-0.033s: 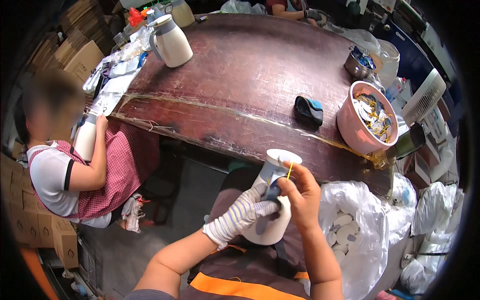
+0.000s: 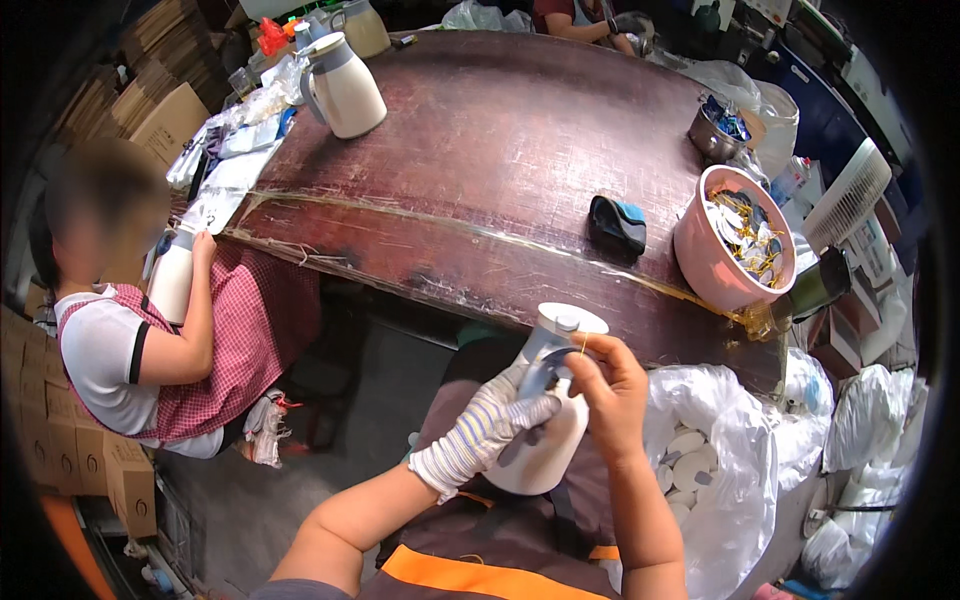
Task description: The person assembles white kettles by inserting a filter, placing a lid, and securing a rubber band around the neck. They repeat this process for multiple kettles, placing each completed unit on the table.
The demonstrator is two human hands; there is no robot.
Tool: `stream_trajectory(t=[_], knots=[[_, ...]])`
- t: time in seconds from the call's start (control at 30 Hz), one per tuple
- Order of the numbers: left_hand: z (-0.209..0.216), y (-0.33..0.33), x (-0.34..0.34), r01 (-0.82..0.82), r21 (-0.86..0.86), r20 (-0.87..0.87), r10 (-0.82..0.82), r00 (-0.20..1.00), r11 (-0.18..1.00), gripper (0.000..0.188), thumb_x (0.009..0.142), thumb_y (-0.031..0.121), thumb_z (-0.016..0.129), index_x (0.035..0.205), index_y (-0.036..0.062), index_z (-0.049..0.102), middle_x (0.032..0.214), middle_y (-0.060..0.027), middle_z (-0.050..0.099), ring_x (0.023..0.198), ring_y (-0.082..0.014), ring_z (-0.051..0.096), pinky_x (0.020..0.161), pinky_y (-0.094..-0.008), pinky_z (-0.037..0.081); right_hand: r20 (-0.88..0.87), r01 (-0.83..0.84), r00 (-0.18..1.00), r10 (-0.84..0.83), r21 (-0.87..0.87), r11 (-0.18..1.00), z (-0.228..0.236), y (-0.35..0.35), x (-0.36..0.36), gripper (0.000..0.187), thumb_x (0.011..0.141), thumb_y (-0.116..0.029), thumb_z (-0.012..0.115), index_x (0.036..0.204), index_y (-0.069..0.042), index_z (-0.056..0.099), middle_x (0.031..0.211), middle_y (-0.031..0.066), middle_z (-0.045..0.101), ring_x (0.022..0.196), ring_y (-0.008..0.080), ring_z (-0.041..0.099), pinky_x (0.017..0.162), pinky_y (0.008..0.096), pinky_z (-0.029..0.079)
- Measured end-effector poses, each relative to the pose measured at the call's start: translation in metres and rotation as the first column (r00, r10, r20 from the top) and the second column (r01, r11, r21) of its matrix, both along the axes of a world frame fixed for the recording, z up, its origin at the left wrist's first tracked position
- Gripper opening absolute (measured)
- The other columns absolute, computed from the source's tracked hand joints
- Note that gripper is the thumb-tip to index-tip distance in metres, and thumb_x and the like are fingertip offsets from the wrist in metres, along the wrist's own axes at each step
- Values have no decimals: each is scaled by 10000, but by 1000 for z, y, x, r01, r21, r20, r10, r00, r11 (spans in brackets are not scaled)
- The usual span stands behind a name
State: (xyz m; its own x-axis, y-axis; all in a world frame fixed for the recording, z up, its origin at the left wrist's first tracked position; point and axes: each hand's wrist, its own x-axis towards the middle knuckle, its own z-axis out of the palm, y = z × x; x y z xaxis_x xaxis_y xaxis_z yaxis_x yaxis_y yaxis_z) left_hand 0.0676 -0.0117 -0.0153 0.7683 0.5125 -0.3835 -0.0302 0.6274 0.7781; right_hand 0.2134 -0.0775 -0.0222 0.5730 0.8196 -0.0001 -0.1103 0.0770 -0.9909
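One long dark-red table (image 2: pixel 480 130) fills the upper view; clear bag (image 2: pixel 745 450) of pale discs (image 2: pixel 692 470) sits right of the lap (image 2: pixel 455 390), pink bucket (image 2: pixel 705 265) of corded tags (image 2: pixel 745 235) on the table's right end. White jug (image 2: pixel 562 440) leans in the lap, top near the table edge; can't tell if they touch. Left hand (image 2: pixel 480 430), gloved, is wrapped round the grey handle (image 2: pixel 540 374); right hand (image 2: pixel 612 390), bare, pinches thin yellow cord (image 2: pixel 584 344) by the handle top. Risks, my read: jug could roll off the lap if the glove slackens; a hard tug could snap the cord; a loose pinch could drop it.
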Motion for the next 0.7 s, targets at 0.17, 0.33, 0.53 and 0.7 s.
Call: stream_trajectory(t=[0.17, 0.33, 0.53, 0.7], knots=[[-12, 3, -20, -151, 121, -117, 165, 979, 981, 316, 879, 168, 699, 1140, 49, 569, 805, 39, 576, 630, -24, 509, 534, -173, 424, -128, 207, 969, -212, -56, 977, -21, -30, 42, 133, 924, -137, 648, 943, -8, 623, 779, -8, 615, 571, 26, 478, 491, 183, 376], [-8, 7, -33, -164, 227, -52, 180, 982, 960, 403, 891, 105, 668, 1263, 23, 536, 981, -24, 642, 741, -55, 582, 664, -196, 497, -113, 36, 993, -35, 8, 999, -46, -50, 30, 127, 918, -151, 628, 880, -30, 622, 1100, 58, 616, 1045, 146, 560, 943, 296, 419], [14, 27, -32, -38, 342, -231, 123, 965, 939, 387, 864, 74, 701, 1216, 12, 553, 880, -20, 633, 773, -66, 593, 673, -221, 503, -191, -152, 966, 177, 139, 979, -32, -51, -11, 97, 873, -114, 669, 853, -25, 637, 1476, 143, 350, 1361, 295, 351, 1115, 445, 272], [2, 27, -44, -141, 449, -140, 225, 964, 882, 394, 814, 111, 763, 1143, 7, 571, 942, -57, 659, 850, -101, 633, 749, -232, 532, -564, -62, 812, 148, 168, 984, -28, -62, 2, 117, 853, -58, 630, 757, -38, 565, 1292, 131, 532, 1218, 301, 527, 1041, 429, 393]])
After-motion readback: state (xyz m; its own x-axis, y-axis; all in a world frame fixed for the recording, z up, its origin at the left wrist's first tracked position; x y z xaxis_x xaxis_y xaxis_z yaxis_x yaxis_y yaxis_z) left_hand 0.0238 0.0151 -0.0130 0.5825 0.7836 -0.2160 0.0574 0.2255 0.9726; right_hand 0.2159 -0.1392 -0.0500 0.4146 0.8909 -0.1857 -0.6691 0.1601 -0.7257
